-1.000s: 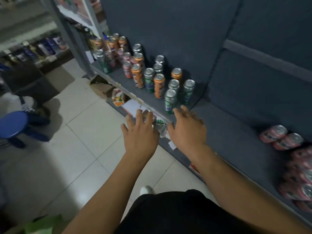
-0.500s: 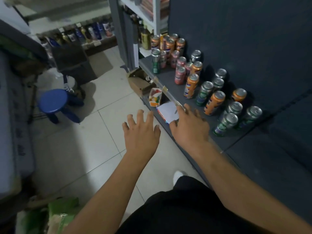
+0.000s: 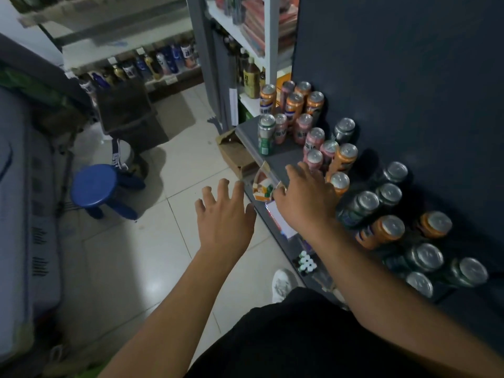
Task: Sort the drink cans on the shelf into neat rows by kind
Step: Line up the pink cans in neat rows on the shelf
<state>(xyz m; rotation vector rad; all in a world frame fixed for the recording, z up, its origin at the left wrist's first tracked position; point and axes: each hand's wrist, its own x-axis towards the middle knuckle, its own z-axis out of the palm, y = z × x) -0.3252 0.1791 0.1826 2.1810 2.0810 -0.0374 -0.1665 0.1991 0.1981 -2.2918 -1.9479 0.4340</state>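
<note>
The low grey shelf runs from 12 o'clock down to 4 o'clock against a dark back panel, and the drink cans stand on it upright in loose clumps rather than rows. The kinds are mixed, so the sorting looks barely begun.

At 9 o'clock a blue stool stands on the tiled floor, well apart from the work.

The right hand reaches over the shelf's front edge near the centre of view. Its fingers are stretched out and spread and it holds nothing. It is probably held this way to close round a can next. The left hand hovers over the floor just beside the shelf, at about 9 o'clock from the right hand. It is also spread wide and empty, likely held ready to take a second can.

Orange cans crowd the far end at 12 o'clock, with a green can at the front edge. Pink cans sit just beyond the right hand's fingertips, among more orange ones. Dark cans with silver tops fill 3 to 4 o'clock, again broken up by orange. The nearest orange can stands just beside the right hand, at its 2 o'clock, and seems the likeliest pick.

A small colourful carton lies below the shelf edge between the hands.
</note>
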